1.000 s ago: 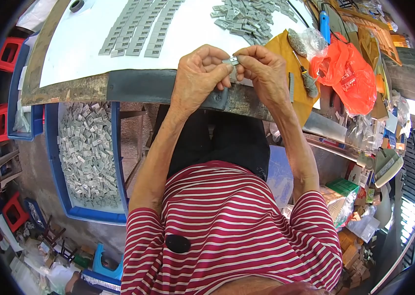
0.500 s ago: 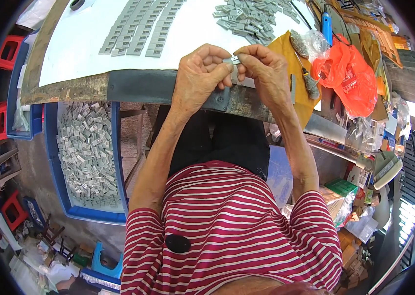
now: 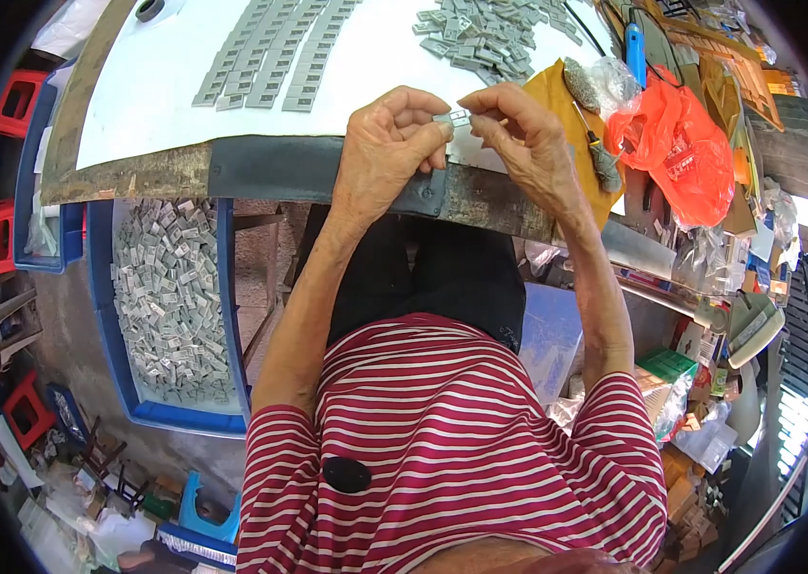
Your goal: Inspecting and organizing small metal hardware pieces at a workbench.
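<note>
Over the near edge of the worktable, a small flat grey rectangular piece (image 3: 460,118) with a lighter face is pinched between the thumb and fingers of my left hand (image 3: 380,153). My right hand (image 3: 533,148) is just to the right of it. Its thumb and forefinger are spread, with the piece's right end close to the gap, and nothing is held in them. Beyond my left hand, similar grey pieces lie in neat slanting rows (image 3: 305,65) on a white sheet (image 3: 151,105). A loose heap of such pieces (image 3: 480,43) lies beyond my right hand.
A blue tray (image 3: 108,335) full of grey pieces stands below the table's left part. Right of my right hand are yellow cloth (image 3: 547,91), a screwdriver (image 3: 595,140), a red plastic bag (image 3: 686,143) and a blue-handled tool (image 3: 635,53). A black ring-shaped roll (image 3: 149,10) is at far left.
My right thumb and forefinger have come apart and let go of the piece; that hand has shifted slightly right. My left hand keeps its pinch in the same place.
</note>
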`<state>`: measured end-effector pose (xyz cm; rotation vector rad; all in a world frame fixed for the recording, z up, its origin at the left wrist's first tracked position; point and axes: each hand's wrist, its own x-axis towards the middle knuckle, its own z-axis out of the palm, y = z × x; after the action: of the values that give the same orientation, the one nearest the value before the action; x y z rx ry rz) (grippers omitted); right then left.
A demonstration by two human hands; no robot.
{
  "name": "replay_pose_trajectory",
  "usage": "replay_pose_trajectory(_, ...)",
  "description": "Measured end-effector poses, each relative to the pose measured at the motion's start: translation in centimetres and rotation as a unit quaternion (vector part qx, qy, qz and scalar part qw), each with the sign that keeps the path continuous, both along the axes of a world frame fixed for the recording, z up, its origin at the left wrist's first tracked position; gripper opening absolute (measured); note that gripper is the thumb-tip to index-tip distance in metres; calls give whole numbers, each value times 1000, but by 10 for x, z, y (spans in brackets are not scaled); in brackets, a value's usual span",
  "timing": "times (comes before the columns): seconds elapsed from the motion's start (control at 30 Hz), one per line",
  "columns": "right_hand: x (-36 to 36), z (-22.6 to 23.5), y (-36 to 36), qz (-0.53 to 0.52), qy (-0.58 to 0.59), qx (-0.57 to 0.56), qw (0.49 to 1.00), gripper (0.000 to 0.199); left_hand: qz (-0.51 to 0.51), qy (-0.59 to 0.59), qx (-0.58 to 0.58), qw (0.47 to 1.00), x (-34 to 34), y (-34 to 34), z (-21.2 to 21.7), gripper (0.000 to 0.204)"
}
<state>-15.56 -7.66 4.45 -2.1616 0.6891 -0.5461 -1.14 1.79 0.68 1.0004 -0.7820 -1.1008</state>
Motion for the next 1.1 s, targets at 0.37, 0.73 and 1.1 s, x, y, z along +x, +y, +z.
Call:
replay_pose_trajectory(0.37, 0, 8, -7, 88, 3, -74, 993, 17, -12, 18, 20, 1000, -1, 1, 3, 21)
replay_pose_trajectory(0.73, 4, 13, -13, 141, 16, -107, 984, 19, -16, 28, 29, 999, 0, -1, 4, 21)
replay_pose_trajectory(1.1, 8, 15, -25, 140, 22, -168, 975, 18, -45, 38, 27, 998, 7, -8, 6, 23)
